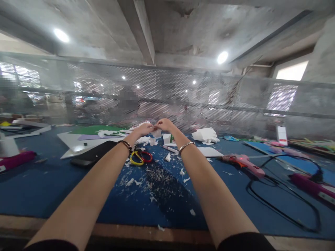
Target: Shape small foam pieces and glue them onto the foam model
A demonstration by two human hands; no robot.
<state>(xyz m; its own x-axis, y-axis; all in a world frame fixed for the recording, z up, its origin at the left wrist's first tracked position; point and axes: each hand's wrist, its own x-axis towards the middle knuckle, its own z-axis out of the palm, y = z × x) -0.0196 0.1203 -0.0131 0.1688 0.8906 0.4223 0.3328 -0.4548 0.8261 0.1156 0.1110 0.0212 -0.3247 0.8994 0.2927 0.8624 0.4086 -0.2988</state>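
Observation:
Both my arms reach far forward over a blue table (52, 188). My left hand (143, 129) and my right hand (165, 124) meet at their fingertips, both pinched on a small white piece of foam (157, 132) held between them. Each wrist wears a bracelet. Below the hands lie scissors with yellow and red handles (140, 157), several white foam scraps (149, 141) and a small white block (166, 138). Fine white shavings (159, 177) are scattered on the table between my forearms.
A black phone (92, 154) lies left of my left arm, on white sheets. A pink glue gun (246, 163) with a black looping cable (282, 205) lies to the right. A stack of white foam (205, 135) sits behind. A perforated metal screen (183, 97) borders the table's far side.

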